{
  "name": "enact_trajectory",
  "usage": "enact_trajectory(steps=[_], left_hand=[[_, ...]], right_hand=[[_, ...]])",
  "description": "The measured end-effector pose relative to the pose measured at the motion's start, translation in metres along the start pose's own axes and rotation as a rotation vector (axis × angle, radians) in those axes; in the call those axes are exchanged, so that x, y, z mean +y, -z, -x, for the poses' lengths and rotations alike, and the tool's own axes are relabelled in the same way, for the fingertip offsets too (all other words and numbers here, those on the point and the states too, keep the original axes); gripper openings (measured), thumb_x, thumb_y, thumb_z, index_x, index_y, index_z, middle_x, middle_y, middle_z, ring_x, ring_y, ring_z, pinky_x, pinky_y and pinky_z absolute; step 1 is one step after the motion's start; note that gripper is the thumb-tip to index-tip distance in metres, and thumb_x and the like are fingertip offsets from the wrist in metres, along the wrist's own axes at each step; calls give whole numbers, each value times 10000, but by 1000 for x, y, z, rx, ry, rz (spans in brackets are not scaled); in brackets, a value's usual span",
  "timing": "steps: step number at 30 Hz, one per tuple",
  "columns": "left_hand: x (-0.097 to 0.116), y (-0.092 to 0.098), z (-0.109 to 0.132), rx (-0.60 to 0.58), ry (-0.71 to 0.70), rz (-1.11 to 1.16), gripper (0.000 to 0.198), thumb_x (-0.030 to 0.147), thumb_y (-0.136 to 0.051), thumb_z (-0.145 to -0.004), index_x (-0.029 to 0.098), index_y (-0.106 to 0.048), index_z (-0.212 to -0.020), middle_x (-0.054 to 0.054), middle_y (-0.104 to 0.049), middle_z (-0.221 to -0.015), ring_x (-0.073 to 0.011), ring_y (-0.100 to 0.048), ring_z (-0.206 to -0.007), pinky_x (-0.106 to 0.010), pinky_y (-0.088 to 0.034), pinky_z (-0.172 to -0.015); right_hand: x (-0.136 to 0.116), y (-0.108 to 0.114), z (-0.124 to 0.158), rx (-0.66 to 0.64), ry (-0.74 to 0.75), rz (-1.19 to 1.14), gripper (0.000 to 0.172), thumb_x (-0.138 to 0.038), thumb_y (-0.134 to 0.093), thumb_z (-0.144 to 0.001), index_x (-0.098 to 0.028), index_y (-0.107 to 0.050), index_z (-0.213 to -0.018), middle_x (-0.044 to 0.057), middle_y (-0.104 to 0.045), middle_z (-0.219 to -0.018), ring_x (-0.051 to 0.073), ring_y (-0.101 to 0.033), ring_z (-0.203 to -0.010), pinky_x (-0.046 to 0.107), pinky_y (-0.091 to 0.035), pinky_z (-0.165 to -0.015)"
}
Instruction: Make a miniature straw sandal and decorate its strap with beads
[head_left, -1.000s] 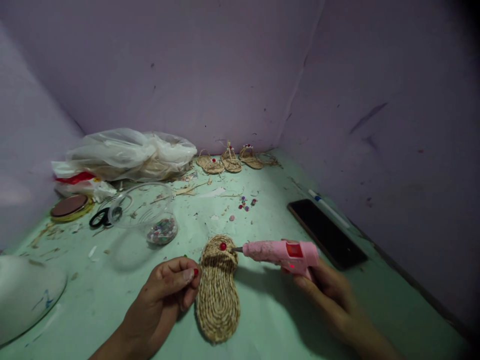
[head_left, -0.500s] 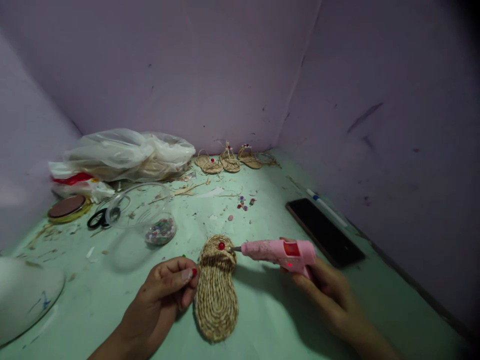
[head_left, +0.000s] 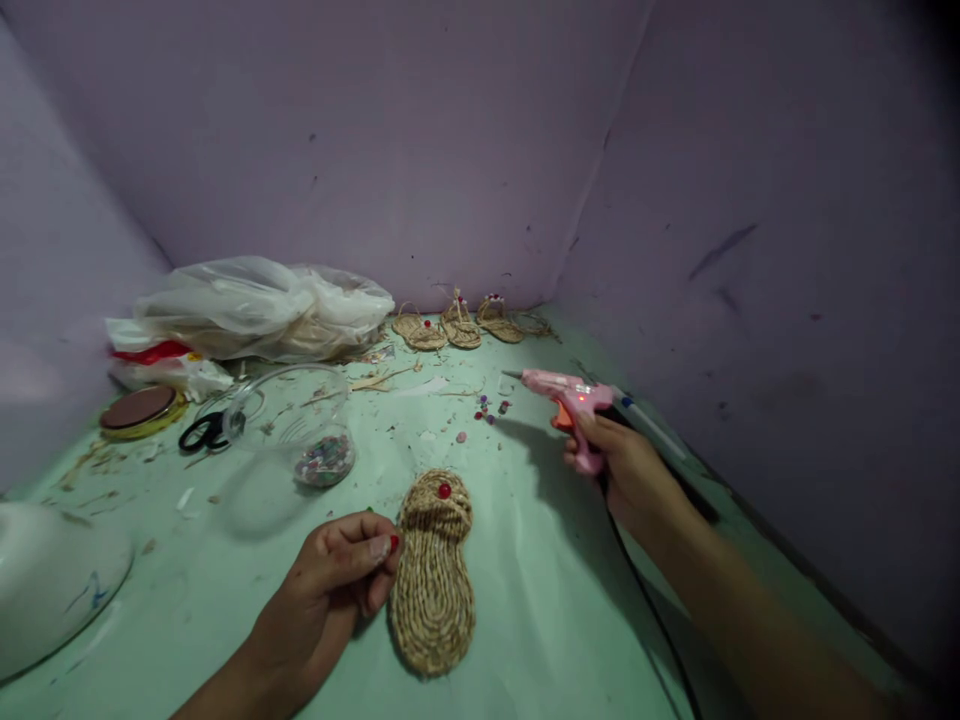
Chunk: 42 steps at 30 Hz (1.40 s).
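Left hand [head_left: 337,575]: fingers curled, thumb and forefinger pinched on 1 small red piece [head_left: 393,543], tips touching the left edge of the slipper [head_left: 433,590]. 1 slipper, flat on the table [head_left: 540,600], front centre, with 1 red bead [head_left: 444,490] on its strap. Right hand [head_left: 626,470]: closed around the grip of 1 glue gun [head_left: 562,390], off the slipper, near the right wall, nozzle pointing left. Behind: 3 mini sandals [head_left: 459,328] by the back wall, 1 clear bowl [head_left: 289,415] of beads, 1 pair of scissors [head_left: 201,432], 1 pen [head_left: 654,425].
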<state>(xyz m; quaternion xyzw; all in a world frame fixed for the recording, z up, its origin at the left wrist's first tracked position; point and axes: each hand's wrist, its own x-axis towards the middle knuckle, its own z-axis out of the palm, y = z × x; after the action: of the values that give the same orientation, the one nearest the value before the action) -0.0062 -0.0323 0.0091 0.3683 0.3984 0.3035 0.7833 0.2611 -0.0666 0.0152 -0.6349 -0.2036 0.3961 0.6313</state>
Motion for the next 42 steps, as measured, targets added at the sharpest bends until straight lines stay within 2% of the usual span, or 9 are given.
enact_trajectory(steps=[7, 10, 13, 17, 22, 29, 36, 39, 42], left_hand=[[-1, 0, 1, 5, 8, 19, 230, 291, -775, -519, 108, -653, -586, -5, -566, -533, -40, -417, -396, -176, -251, -412], [0, 1, 1, 15, 10, 11, 220, 284, -771, -522, 109, -655, -583, -4, -569, -529, -37, -416, -394, -168, -254, -407], [3, 3, -2, 51, -14, -7, 220, 287, -771, -526, 109, -659, -587, -1, -575, -533, -34, -422, -398, -159, -262, -403], [8, 6, -8, 170, -90, -46, 206, 272, -778, -519, 123, -658, -595, 3, -590, -536, -61, -476, -449, -157, -330, -425], [5, 2, -13, 324, -158, -99, 246, 283, -803, -496, 125, -681, -641, -30, -680, -664, -99, -573, -592, -176, -461, -572], [0, -4, -13, 349, -151, -60, 251, 257, -811, -462, 115, -694, -633, -46, -701, -721, -142, -623, -718, -209, -508, -686], [-2, -3, -13, 235, -152, -53, 217, 276, -776, -526, 119, -683, -644, -59, -695, -708, -171, -637, -728, -270, -504, -759], [6, -1, -5, 290, -302, -285, 171, 299, -725, -615, 152, -678, -690, -51, -687, -771, -177, -631, -747, -297, -500, -750], [18, -3, 11, 372, -691, -742, 59, 248, -667, -696, 190, -661, -705, -37, -675, -856, -174, -616, -836, -287, -476, -794]], right_hand=[[-2, -41, -61, 16, 24, 119, 146, -173, -543, -716, -181, -565, -571, 21, -578, -532, 140, -571, -534, 237, -463, -474], [0, -38, -42, 42, 117, 187, 53, -182, -595, -672, -176, -626, -714, 41, -656, -707, 195, -617, -745, 276, -488, -598], [5, -30, -5, -26, 244, 368, 289, -200, -631, -650, -179, -647, -937, 65, -672, -963, 213, -605, -894, 304, -486, -710], [27, -29, 31, -371, 21, 509, 312, -137, -561, -679, -122, -623, -984, 90, -680, -862, 176, -627, -698, 294, -488, -615], [44, -41, 38, -510, 129, 594, 231, -126, -567, -698, -153, -653, -910, 70, -677, -817, 186, -623, -733, 319, -483, -691], [44, -46, 47, -533, 311, 475, 240, -106, -573, -709, -179, -602, -935, 75, -622, -980, 195, -581, -889, 356, -454, -816], [34, -51, 56, -702, 125, -7, 152, -239, -644, -703, -205, -575, -833, 45, -609, -935, 180, -590, -868, 347, -453, -793], [33, -50, 59, -626, 189, 22, 163, -242, -662, -698, -208, -638, -855, 72, -595, -1030, 211, -579, -972, 372, -446, -845], [33, -49, 62, -564, 275, 136, 172, -262, -645, -725, -207, -683, -884, 101, -558, -1123, 241, -530, -1092, 383, -441, -883]])
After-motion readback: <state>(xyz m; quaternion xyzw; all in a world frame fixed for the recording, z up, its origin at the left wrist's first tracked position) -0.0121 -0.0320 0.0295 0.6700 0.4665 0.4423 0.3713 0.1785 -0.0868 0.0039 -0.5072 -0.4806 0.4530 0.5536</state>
